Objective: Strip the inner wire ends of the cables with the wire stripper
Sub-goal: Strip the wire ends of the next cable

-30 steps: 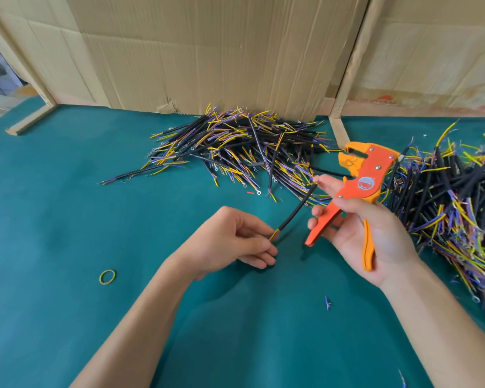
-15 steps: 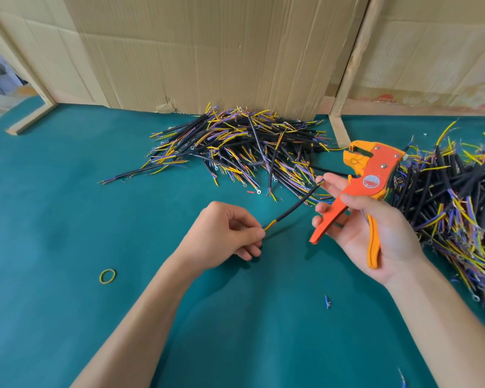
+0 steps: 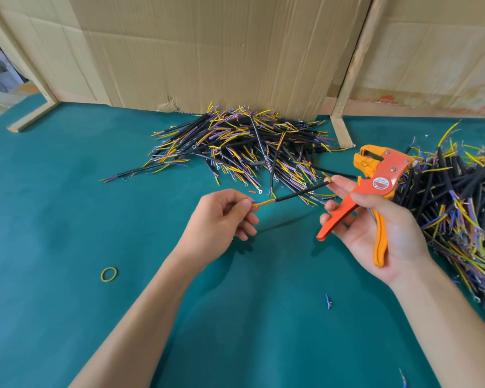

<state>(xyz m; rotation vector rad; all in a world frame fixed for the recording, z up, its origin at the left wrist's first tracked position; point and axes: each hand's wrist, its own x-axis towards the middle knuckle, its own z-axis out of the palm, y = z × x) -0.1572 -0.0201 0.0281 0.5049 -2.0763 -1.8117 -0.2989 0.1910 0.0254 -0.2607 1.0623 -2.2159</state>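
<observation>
A short black cable (image 3: pixel 301 193) hangs in the air between my hands above the green table. My left hand (image 3: pixel 221 222) pinches its yellow and purple inner wires (image 3: pixel 262 203) at the left end. My right hand (image 3: pixel 375 225) holds the orange wire stripper (image 3: pixel 375 186) in the palm, jaws pointing up and back, while its fingertips pinch the cable's right end. The stripper's jaws are not on the cable.
A pile of cables (image 3: pixel 249 149) lies at the back centre against the cardboard wall (image 3: pixel 221 51). A second pile (image 3: pixel 459 208) fills the right side. A yellow rubber band (image 3: pixel 108 274) lies front left; a small blue wire scrap (image 3: pixel 328 301) lies on the green table (image 3: pixel 53 205).
My left hand slid left along the cable to its inner wires, which now show. The cable has levelled out. My right hand with the stripper shifted slightly right.
</observation>
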